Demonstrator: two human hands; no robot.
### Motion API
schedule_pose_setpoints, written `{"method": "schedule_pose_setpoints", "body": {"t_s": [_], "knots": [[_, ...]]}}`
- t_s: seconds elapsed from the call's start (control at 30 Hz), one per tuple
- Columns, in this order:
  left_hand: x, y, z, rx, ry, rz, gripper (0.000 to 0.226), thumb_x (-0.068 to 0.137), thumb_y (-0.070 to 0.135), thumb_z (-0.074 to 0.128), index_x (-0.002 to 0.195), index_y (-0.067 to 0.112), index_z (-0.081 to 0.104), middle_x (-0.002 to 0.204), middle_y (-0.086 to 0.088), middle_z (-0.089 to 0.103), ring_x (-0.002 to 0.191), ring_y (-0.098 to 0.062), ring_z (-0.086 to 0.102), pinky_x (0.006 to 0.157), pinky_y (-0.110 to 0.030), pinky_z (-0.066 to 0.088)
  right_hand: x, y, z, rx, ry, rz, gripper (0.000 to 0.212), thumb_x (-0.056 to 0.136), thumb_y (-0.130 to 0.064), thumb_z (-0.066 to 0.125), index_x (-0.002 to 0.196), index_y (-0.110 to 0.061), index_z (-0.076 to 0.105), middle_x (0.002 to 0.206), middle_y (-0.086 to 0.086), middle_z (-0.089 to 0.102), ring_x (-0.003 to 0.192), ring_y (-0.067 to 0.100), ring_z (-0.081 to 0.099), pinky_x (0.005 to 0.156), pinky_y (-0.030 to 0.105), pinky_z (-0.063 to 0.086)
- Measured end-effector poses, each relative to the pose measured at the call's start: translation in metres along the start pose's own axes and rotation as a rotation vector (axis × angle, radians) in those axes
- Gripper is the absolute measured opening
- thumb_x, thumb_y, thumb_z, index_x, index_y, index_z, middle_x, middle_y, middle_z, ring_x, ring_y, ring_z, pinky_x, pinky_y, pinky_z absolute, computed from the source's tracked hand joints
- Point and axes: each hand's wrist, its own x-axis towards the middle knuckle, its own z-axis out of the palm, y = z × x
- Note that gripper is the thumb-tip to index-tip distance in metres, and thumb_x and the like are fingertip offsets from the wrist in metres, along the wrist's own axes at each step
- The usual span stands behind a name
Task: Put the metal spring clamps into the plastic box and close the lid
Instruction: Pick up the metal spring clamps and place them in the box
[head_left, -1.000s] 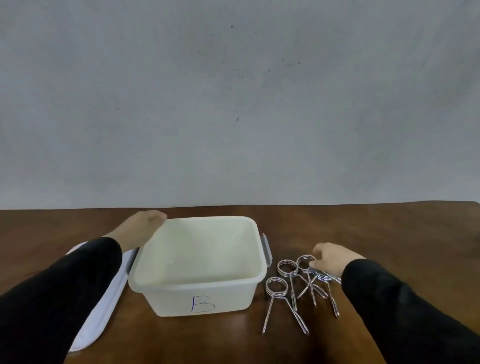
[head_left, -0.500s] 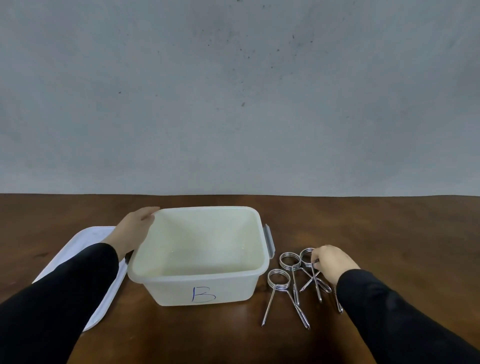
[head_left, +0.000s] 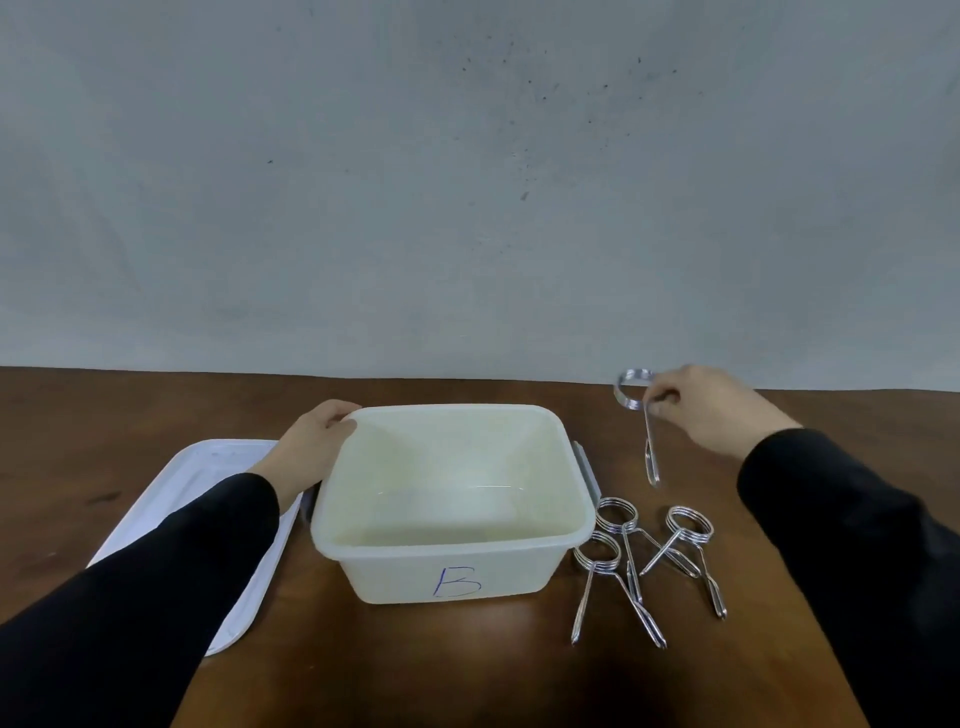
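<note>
A white plastic box (head_left: 530, 566) marked "B" stands open and empty on the brown table. My left hand (head_left: 311, 441) grips its far-left rim. My right hand (head_left: 711, 405) is raised to the right of the box, pinching a metal spring clamp (head_left: 636, 395) that hangs with its legs pointing down. Three more spring clamps (head_left: 623, 551) lie crossed on the table just right of the box. The white lid (head_left: 208, 478) lies flat to the left of the box, partly under my left arm.
A grey latch (head_left: 586, 467) sticks out on the box's right side. The wooden table (head_left: 467, 665) runs back to a plain grey wall (head_left: 467, 182).
My right hand has lifted one clamp off the pile and raised it up and back. My left hand stays on the box rim. The camera view has shifted.
</note>
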Motion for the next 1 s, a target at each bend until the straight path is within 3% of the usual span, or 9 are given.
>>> {"method": "schedule_pose_setpoints", "body": {"t_s": [0.17,0.27,0.4,0.5,0.57,0.67,0.77,0.9,1.0], "knots": [[-0.001,-0.004,0.0,-0.147,-0.07,-0.012,0.03,0.102,0.029,0.043,0.126,0.026,0.061,0.119,0.006,0.066,0.106,-0.013,0.062,0.076,-0.028,0.049,0.006,-0.12,-0.033,0.11,-0.008,-0.17,0.009,0.09,-0.031,0.067,0.086,-0.029,0.075,0.078,-0.013,0.064,0.07,0.008,0.057,0.059,0.023,0.042],[-0.001,-0.006,0.001,-0.229,-0.064,-0.026,0.031,0.103,0.029,0.042,0.126,0.026,0.063,0.118,0.009,0.066,0.107,-0.011,0.062,0.076,-0.026,0.049,0.014,-0.177,0.0,0.08,-0.149,-0.251,0.01,0.089,-0.035,0.067,0.085,-0.031,0.076,0.081,-0.012,0.064,0.075,0.012,0.06,0.061,0.025,0.045],[0.003,-0.013,0.001,-0.245,-0.079,-0.01,0.034,0.104,0.029,0.039,0.128,0.026,0.062,0.118,0.009,0.065,0.105,-0.008,0.06,0.077,-0.025,0.049,0.026,-0.224,0.078,0.047,-0.355,-0.217,0.014,0.09,-0.023,0.068,0.098,-0.017,0.078,0.089,0.001,0.068,0.067,0.015,0.057,0.054,0.021,0.038],[0.006,-0.018,0.0,-0.225,-0.078,-0.002,0.036,0.103,0.029,0.037,0.129,0.027,0.061,0.119,0.009,0.065,0.109,-0.012,0.06,0.089,-0.031,0.051,0.029,-0.243,0.132,-0.003,-0.449,-0.171,0.021,0.089,-0.021,0.07,0.106,-0.01,0.076,0.104,0.009,0.072,0.089,0.028,0.064,0.075,0.028,0.048],[0.006,-0.02,0.0,-0.211,-0.088,-0.001,0.036,0.104,0.029,0.035,0.13,0.028,0.06,0.121,0.006,0.065,0.108,-0.013,0.06,0.092,-0.034,0.051,0.031,-0.252,0.157,-0.021,-0.471,-0.14,0.024,0.088,-0.021,0.072,0.11,-0.01,0.073,0.104,0.008,0.07,0.086,0.028,0.059,0.083,0.031,0.046],[0.008,-0.022,0.0,-0.186,-0.093,0.007,0.036,0.104,0.032,0.033,0.131,0.03,0.058,0.122,0.005,0.064,0.108,-0.014,0.06,0.094,-0.037,0.052,0.039,-0.261,0.18,-0.037,-0.464,-0.12,0.02,0.087,-0.02,0.073,0.106,-0.011,0.073,0.092,0.006,0.064,0.079,0.026,0.054,0.079,0.032,0.044],[0.009,-0.022,0.001,-0.166,-0.08,0.012,0.037,0.105,0.032,0.033,0.133,0.029,0.056,0.123,0.004,0.063,0.109,-0.016,0.059,0.094,-0.037,0.052,0.043,-0.263,0.192,-0.08,-0.48,-0.092,0.007,0.086,-0.019,0.073,0.091,-0.014,0.07,0.082,0.005,0.06,0.078,0.03,0.057,0.074,0.032,0.041],[0.007,-0.021,0.001,-0.15,-0.08,0.014,0.036,0.106,0.031,0.033,0.134,0.029,0.056,0.124,0.004,0.062,0.109,-0.016,0.058,0.089,-0.031,0.051,0.047,-0.263,0.202,-0.083,-0.485,-0.086,0.017,0.089,-0.012,0.063,0.104,-0.006,0.07,0.074,0.003,0.054,0.066,0.022,0.05,0.077,0.032,0.04],[0.008,-0.02,-0.002,-0.159,-0.077,0.012,0.036,0.105,0.03,0.035,0.132,0.028,0.058,0.123,0.004,0.064,0.109,-0.016,0.059,0.091,-0.034,0.052,0.042,-0.261,0.181,0.024,-0.448,-0.095,0.018,0.093,-0.021,0.06,0.104,-0.01,0.07,0.085,0.007,0.064,0.083,0.028,0.062,0.081,0.035,0.048]]}}
